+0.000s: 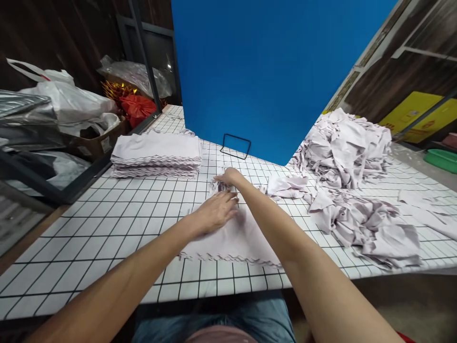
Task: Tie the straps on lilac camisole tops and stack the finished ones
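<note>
A pale pink stack of fabric pieces (pixel 228 245) with wavy cut edges lies on the table in front of me. My left hand (pixel 218 212) rests on it, palm down, with the fingers stretched out and slightly blurred. Just beyond, my right hand (pixel 228 177) reaches over to the stack's far end. Its fingers are bent round a crumpled bit of fabric (pixel 215 187) there, partly hidden by both hands. To the left sits a taller, neat pile of folded pink fabric (pixel 159 150) with wavy edges.
Heaped fabric scraps (pixel 346 143) and a nearer tangle of scraps (pixel 371 224) cover the right side. A big blue board (pixel 271 81) stands behind a black wire frame (pixel 236 146) on the checked tablecloth (pixel 117 224). Plastic bags (pixel 78 102) are piled at left.
</note>
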Motion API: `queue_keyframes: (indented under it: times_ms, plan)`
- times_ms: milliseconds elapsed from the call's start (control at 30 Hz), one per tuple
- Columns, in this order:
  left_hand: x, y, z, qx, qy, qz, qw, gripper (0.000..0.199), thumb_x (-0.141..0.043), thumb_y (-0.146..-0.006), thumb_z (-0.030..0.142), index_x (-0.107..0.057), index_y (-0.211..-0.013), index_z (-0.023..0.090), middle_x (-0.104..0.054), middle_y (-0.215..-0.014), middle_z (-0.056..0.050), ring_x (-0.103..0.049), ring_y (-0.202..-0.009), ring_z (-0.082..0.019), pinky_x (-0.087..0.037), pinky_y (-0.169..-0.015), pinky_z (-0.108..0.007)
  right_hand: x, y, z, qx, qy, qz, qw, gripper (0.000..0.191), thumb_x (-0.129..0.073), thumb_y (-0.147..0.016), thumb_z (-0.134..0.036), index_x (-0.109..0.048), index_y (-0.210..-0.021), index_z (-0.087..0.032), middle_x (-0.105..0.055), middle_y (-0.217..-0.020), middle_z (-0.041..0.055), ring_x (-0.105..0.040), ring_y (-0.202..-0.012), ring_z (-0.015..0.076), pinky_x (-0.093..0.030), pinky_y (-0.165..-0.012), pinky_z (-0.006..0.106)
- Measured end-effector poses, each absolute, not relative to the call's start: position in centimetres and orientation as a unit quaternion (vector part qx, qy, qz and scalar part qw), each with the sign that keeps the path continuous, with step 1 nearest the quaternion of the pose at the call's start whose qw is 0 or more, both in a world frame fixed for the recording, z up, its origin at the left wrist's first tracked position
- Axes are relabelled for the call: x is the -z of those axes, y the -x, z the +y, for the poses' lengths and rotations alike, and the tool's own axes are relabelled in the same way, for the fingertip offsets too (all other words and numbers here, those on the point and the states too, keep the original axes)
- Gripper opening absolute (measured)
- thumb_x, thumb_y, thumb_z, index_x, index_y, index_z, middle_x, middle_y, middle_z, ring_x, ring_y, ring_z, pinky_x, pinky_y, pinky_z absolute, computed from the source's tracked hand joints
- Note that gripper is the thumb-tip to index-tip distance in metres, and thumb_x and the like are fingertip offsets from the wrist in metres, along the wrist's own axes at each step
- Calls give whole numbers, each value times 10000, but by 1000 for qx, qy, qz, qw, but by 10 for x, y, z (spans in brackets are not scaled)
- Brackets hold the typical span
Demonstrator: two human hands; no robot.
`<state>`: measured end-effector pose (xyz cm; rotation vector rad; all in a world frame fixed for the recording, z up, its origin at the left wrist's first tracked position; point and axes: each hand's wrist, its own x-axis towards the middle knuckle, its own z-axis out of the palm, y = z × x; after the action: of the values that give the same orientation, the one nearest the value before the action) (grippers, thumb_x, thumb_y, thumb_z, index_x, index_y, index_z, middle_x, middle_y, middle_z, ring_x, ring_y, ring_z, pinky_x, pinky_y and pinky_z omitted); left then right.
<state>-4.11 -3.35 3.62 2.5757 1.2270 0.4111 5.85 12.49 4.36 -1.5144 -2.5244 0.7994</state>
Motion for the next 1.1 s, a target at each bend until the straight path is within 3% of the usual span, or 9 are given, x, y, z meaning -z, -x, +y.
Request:
queue_keyframes:
  times_ms: [200, 367, 433, 567, 633, 733, 867, 967, 1100]
  plan:
    - [-10, 69, -30, -98, -883, 439, 137, 581, -253, -1011, 506, -403, -1467, 178, -277, -1594, -89, -152, -1497, -261, -132, -1214, -458, -42, -45, 120, -305, 471, -814, 150, 273, -487, -951, -305, -568, -728, -168, -547, -570, 55, -557, -646, 181, -446, -586, 316]
    - [-10, 67, -29, -113, -887, 425, 140, 560, -290, -1004, 504, -414, -1449, 188, -291, -1588, -93, -157, -1495, -266, -155, -1203, -460, -84, -76, 71, -376, 392, -804, 242, 217, -389, -995, -299, -541, -982, -145, -680, -1015, 107, -578, -837, 126, -469, -676, 256]
    - [-11, 67, -29, -115, -888, 423, 139, 545, -304, -1005, 471, -417, -1437, 160, -310, -1576, -119, -188, -1484, -274, -175, -1196, -457, -105, -98, 39, -411, 326, -823, 218, 180, -521, -949, -327, -585, -999, -166, -693, -1026, 66, -598, -864, 120, -485, -724, 253]
    - [-12, 68, -26, -106, -898, 400, 145, 464, -354, -993, 361, -445, -1407, 173, -321, -1567, -118, -227, -1468, -265, -188, -1191, -425, -123, -141, -13, -449, 144, -882, 12, 243, -569, -908, -213, -663, -1132, -217, -644, -1219, 63, -619, -966, 147, -502, -768, 280]
    - [-11, 68, -26, -93, -899, 401, 149, 485, -361, -988, 367, -411, -1439, 194, -266, -1593, -109, -191, -1479, -273, -168, -1195, -437, -115, -153, -23, -443, 228, -867, 26, 257, -569, -914, -257, -665, -1148, -218, -657, -1178, 69, -628, -910, 145, -497, -727, 272]
    - [-11, 67, -25, -80, -890, 423, 148, 548, -344, -987, 391, -316, -1502, 205, -200, -1617, -99, -151, -1490, -274, -143, -1202, -453, -88, -156, -18, -453, 416, -780, 114, 283, -577, -906, -435, -676, -984, -182, -684, -944, 61, -596, -730, 121, -463, -630, 255]
    - [-8, 66, -26, -82, -890, 428, 135, 584, -336, -978, 397, -280, -1520, 184, -199, -1619, -86, -131, -1496, -270, -132, -1211, -446, -53, -137, -6, -507, 509, -689, 92, 402, -665, -799, -567, -612, -745, -173, -603, -689, 30, -460, -530, 92, -343, -475, 251]
    - [-6, 67, -24, -91, -893, 424, 124, 598, -340, -971, 374, -262, -1527, 168, -202, -1618, -88, -132, -1497, -271, -138, -1215, -444, -41, -123, -5, -483, 533, -689, 87, 413, -746, -714, -550, -566, -665, -182, -542, -595, 6, -439, -511, 104, -306, -457, 262]
    - [-2, 68, -22, -100, -894, 419, 122, 611, -337, -968, 353, -232, -1538, 160, -180, -1621, -109, -144, -1496, -274, -151, -1216, -456, -33, -114, -11, -515, 507, -669, 172, 352, -794, -672, -408, -521, -657, -185, -521, -596, -24, -445, -546, 98, -348, -513, 262]
